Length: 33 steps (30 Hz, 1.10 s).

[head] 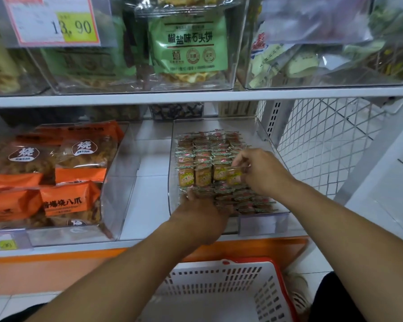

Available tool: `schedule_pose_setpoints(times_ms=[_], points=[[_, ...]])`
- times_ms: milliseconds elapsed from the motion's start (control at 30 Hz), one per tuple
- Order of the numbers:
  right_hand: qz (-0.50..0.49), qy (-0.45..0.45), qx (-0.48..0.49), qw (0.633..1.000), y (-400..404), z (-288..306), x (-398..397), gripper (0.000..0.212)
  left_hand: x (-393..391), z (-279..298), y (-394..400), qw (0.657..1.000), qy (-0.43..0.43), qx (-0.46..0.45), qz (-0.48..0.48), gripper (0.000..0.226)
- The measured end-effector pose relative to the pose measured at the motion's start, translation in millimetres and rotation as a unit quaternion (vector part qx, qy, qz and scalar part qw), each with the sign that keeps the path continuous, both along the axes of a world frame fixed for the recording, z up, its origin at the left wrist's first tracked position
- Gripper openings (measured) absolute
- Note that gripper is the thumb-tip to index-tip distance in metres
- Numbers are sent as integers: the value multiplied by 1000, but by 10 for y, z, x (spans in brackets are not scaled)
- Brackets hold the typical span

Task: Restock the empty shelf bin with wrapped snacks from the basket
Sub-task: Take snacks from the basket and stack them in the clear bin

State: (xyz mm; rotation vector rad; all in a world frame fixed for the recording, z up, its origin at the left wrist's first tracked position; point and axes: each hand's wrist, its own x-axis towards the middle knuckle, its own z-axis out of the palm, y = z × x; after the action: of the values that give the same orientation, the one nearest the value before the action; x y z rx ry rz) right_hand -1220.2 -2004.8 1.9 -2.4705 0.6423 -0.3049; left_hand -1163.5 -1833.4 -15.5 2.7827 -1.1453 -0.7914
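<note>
A clear plastic shelf bin (264, 220) on the lower shelf holds rows of small wrapped snacks (203, 159) in tan and green wrappers. My right hand (261, 173) is inside the bin and pinches one wrapped snack (234, 175) at the right end of an upright row. My left hand (203, 214) reaches over the bin's front edge, its fingers resting on the snacks in the front rows; its fingertips are hidden. The white basket (221, 296) with a red rim stands on the floor below me, and I see no snacks in its visible part.
A bin of orange snack bags (63, 173) stands to the left, with a gap of bare shelf between. The upper shelf (196, 98) carries clear bins with green packets (189, 45) and a price tag (54, 22). White wire mesh (323, 145) closes the right side.
</note>
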Motion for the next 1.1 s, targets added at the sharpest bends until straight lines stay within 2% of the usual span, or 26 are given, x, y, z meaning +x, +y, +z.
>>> schedule_pose_setpoints(times_ms=[200,333,567,767,933,1100], points=[[45,-27,-28,998,124,-185,256,30,116,-77,-16,999,3,-28,37,83],[59,-9,-73,996,152,-250,371,32,126,-100,-48,999,-2,-35,42,85],[69,9,-35,997,70,-172,409,29,125,-88,-111,994,-78,-61,35,77],[-13,27,-108,994,-22,-135,331,32,141,-142,-170,993,-79,-85,37,82],[-31,36,-77,996,12,-182,335,35,139,-129,-198,993,-94,-65,41,87],[-44,44,-99,993,34,-167,330,38,140,-106,-234,994,-100,-32,30,84]])
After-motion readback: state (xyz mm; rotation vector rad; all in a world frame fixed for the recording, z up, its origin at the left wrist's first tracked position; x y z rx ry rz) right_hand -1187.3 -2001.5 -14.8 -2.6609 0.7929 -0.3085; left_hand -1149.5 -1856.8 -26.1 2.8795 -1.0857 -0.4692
